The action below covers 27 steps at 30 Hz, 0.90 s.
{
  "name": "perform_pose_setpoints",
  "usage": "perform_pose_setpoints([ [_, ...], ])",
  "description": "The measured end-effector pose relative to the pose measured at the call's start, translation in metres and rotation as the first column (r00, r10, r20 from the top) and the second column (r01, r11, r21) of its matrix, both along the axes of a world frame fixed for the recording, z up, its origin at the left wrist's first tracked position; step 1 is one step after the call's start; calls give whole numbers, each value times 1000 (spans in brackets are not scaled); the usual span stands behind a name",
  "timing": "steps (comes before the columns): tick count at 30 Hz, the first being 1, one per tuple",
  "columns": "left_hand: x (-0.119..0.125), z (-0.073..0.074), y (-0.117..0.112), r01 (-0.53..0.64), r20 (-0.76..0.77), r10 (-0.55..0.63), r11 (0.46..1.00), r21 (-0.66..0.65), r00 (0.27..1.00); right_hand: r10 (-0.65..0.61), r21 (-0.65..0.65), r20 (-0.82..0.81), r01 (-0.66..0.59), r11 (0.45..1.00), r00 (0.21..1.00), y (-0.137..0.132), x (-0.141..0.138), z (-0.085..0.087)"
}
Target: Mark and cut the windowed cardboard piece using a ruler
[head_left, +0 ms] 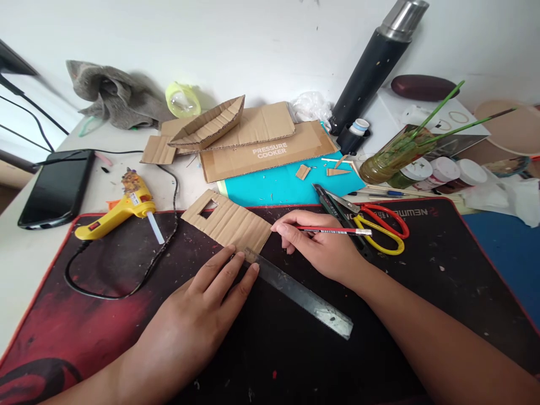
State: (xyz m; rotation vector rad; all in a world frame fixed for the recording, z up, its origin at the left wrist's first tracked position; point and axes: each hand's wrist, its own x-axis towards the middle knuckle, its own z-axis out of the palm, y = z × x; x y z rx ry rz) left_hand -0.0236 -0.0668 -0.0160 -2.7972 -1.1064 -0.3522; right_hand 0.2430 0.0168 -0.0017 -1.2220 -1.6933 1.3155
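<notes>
A cardboard piece [236,224] straddles the far edge of the mat [304,365], just beyond the left hand [189,315], long axis slanting down rightward. That hand's outstretched fingers rest on a ruler [299,289]; the right hand [323,247] grips a pencil [329,230], tip apparently touching the piece's right corner.

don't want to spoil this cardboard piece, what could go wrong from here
The ruler might swing out of line, as the left hand's fingers press it near only one end. The right hand, holding the pencil, might knock the scissors lying close by.
</notes>
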Motion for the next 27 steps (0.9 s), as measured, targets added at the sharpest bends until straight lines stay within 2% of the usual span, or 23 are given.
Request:
perform_pose_setpoints([
  [7,0,8,3,33,-25,-32,999,9,999,-19,-32,-71,17,999,997,0,0,1],
  [15,-1,1,-1,7,6,-7,1000,-19,1000,-1,-32,-126,-3,999,992,0,0,-1],
  [27,1,3,1,7,6,-7,1000,-1,1000,-2,-33,-108,-1,999,994,-1,0,-2],
])
